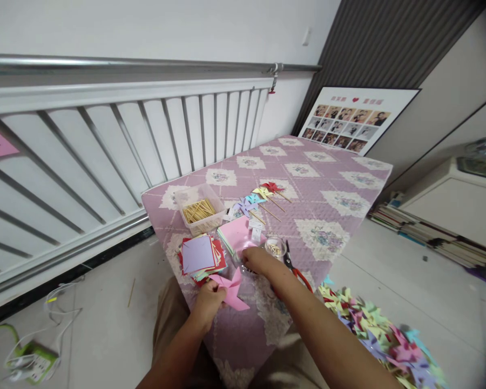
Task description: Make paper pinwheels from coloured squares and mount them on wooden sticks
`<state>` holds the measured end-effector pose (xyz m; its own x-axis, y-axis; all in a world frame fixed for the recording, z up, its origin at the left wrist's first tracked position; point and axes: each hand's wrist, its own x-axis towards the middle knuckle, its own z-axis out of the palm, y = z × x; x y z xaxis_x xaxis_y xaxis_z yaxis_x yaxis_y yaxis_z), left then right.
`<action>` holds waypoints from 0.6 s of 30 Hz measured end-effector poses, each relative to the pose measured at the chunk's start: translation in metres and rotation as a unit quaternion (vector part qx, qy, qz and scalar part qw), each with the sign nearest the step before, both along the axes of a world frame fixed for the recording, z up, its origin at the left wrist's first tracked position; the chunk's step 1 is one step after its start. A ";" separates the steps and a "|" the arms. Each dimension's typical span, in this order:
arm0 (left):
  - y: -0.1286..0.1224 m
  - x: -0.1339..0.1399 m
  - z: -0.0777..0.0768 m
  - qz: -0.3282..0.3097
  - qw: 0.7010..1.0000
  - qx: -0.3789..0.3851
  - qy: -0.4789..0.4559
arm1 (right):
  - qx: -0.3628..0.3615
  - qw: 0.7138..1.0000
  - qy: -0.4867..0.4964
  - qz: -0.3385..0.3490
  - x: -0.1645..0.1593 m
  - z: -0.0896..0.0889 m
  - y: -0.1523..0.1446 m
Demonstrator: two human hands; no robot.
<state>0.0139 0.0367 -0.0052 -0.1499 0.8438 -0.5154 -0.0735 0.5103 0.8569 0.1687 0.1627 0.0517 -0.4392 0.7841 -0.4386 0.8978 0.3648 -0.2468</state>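
Note:
My left hand (pixel 209 302) pinches a pink paper pinwheel (pixel 235 292) at its folded middle, low over the near part of the table. My right hand (pixel 259 261) reaches down beside the pink paper sheets (pixel 238 233), its fingers curled together. What lies under those fingertips is mostly hidden. Left of the sheets is a stack of cut paper squares (pixel 197 255), a lilac one on top. Right of my right hand are a small clear tub of little pale pieces (pixel 274 247) and scissors with orange-red handles (pixel 302 278).
A plastic box of thin wooden sticks (pixel 200 209) stands at the table's left. Several finished pinwheels on sticks (pixel 263 194) lie behind the sheets. Many pinwheels (pixel 383 335) are heaped low at right. A radiator (pixel 146 135) borders the table; a power strip (pixel 38 362) lies on the floor.

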 end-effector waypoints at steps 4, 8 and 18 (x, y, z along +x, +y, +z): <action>0.000 0.000 -0.002 0.002 1.000 -0.005 -0.003 | -0.037 0.999 -0.015 0.038 -0.003 -0.003 0.000; 0.000 -0.001 -0.004 0.001 1.000 -0.003 -0.010 | -0.047 0.998 -0.024 0.037 -0.010 -0.004 -0.002; 0.001 -0.001 -0.003 0.005 1.000 -0.003 -0.012 | -0.016 0.999 0.034 -0.008 -0.009 -0.001 -0.002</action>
<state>0.0130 0.0372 -0.0081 -0.1459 0.8397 -0.5231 -0.0982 0.5139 0.8522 0.1598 0.1609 0.0505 -0.4558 0.7772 -0.4339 0.8845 0.3412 -0.3180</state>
